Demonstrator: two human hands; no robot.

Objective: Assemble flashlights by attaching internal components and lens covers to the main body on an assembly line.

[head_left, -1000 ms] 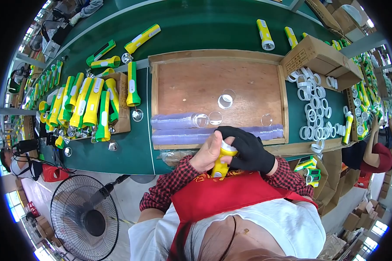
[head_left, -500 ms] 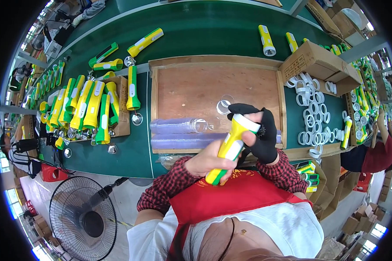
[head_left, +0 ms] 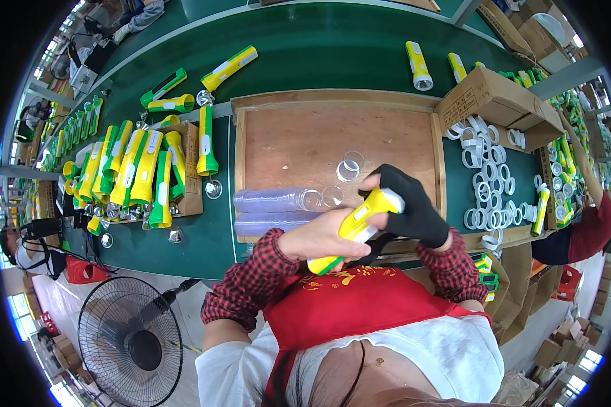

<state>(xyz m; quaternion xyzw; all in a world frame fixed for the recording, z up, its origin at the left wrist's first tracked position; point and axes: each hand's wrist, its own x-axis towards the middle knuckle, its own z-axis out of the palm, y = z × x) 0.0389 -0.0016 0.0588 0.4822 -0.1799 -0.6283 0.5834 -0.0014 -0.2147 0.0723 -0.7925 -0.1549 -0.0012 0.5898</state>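
Note:
Between my two hands is a yellow and green flashlight [head_left: 357,222], tilted with its white-ringed head up to the right. My left hand [head_left: 322,237], bare, is wrapped round the lower body. Gripping the head end is my right hand [head_left: 410,209], in a black fingerless glove; its fingers curl over the white ring. Just beyond them a white ring [head_left: 347,169] and clear round lenses [head_left: 332,196] lie on a wooden tray [head_left: 299,136]. Stacks of clear lenses [head_left: 268,199] line the tray's near side, partly hidden by my hands.
At left, a carton [head_left: 193,169] is heaped with flashlights [head_left: 125,166]; small reflectors [head_left: 213,188] lie around it. Many white rings [head_left: 485,176] spill from a tipped cardboard box [head_left: 489,102] at right. A floor fan [head_left: 142,346] stands lower left. Another person's arm [head_left: 590,176] is at far right.
The flashlight has tipped further over to the right, and my right hand has turned round its head. My left forearm has shifted slightly left and up.

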